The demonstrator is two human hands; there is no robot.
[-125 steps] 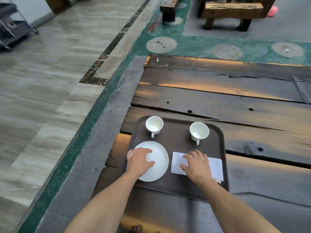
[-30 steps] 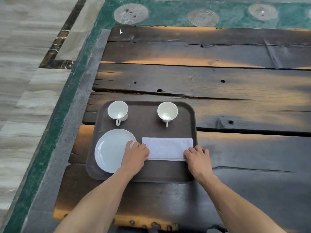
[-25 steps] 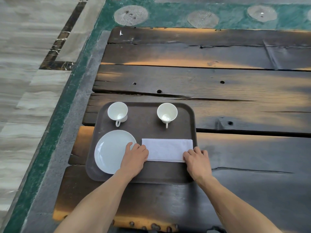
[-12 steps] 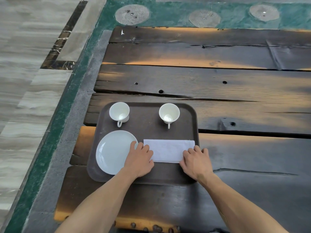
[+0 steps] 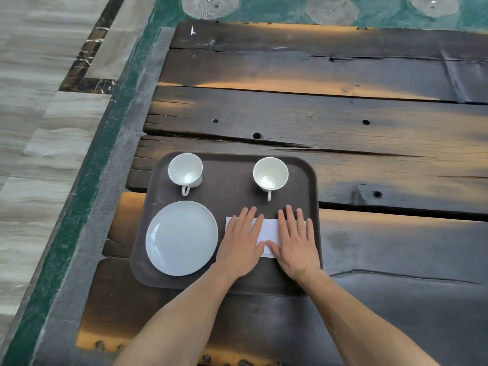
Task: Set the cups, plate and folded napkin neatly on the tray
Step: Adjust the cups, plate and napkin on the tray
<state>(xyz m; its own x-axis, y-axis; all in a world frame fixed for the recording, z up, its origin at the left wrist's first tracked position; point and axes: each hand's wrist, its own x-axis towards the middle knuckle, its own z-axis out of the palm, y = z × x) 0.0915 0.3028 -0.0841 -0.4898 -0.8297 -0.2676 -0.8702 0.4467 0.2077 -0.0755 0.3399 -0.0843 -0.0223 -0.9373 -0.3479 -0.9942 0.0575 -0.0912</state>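
A dark brown tray (image 5: 229,191) lies near the front left of the wooden table. Two white cups stand upright along its far side, one at the left (image 5: 185,171) and one at the right (image 5: 270,175), handles toward me. A white plate (image 5: 181,237) fills the tray's near left. The white folded napkin (image 5: 268,231) lies flat at the near right. My left hand (image 5: 241,243) and my right hand (image 5: 297,241) rest flat on the napkin, fingers spread, side by side and covering most of it.
The table (image 5: 343,122) is made of dark rough planks with cracks and holes. Its left edge runs beside a grey and green floor border (image 5: 87,196), with pale tiles further left.
Both hands have moved from the napkin's two ends inward onto it and flattened out, palms down. The napkin, plate and cups have stayed in place.
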